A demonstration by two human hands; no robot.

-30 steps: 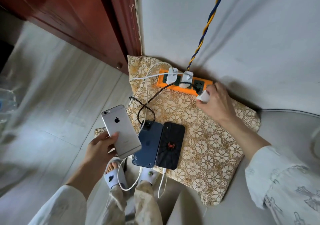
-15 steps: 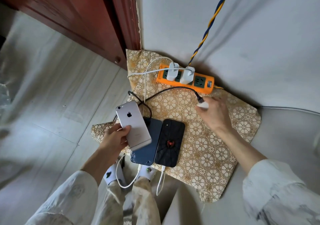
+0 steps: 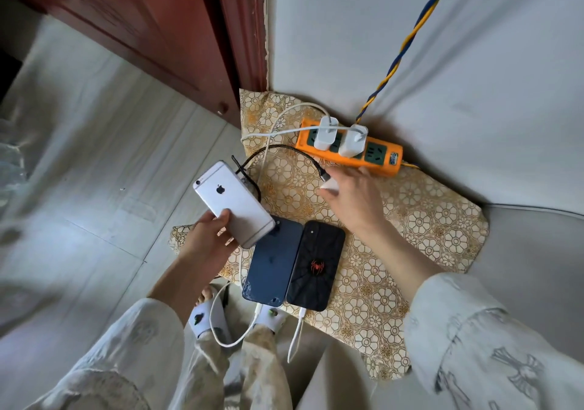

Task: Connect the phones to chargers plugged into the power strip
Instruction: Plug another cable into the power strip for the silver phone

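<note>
- Left hand (image 3: 205,242) grips the silver phone (image 3: 234,202) by its near end, tilted above the blue phone (image 3: 273,262); a slip would drop it on cracked glass
- Right hand (image 3: 354,201) pinches a white charger (image 3: 330,185) near the orange power strip (image 3: 350,147), unplugged
- Its black cable (image 3: 278,150) may snag 2 white leads

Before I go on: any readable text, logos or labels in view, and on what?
No readable words.
Silver phone: apple logo on its back, no text.
Black phone: red spider emblem, no text.
Orange power strip: small label at its right end, too blurred to read.
</note>
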